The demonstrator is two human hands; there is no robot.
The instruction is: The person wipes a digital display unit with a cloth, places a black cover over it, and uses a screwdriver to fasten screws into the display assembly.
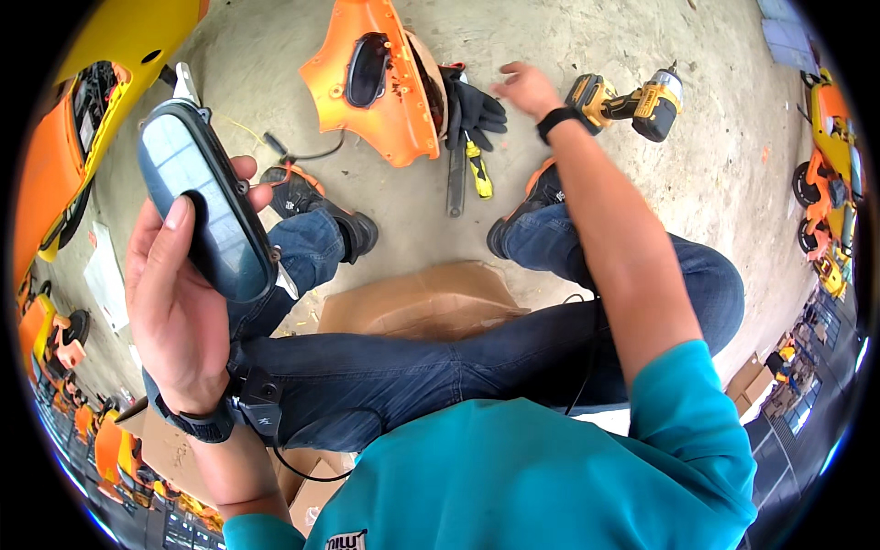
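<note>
Black display (222, 222) is clasped in left hand (181, 307); right hand (532, 92), empty, half open near gloves (475, 112).

From where I'm standing, the right hand (530, 90) could slide straight ahead over open concrete floor (568, 32), no problem. Swing right and it'd bump the yellow-and-black power tool (656, 103). To the left, the dark gloves (475, 108) sit just beside it, then the big orange panel (401, 101) kinda walls things off. There's a gap between the shoes (295, 194), but a screwdriver (478, 171) and flat bar (456, 183) poke into it.
</note>
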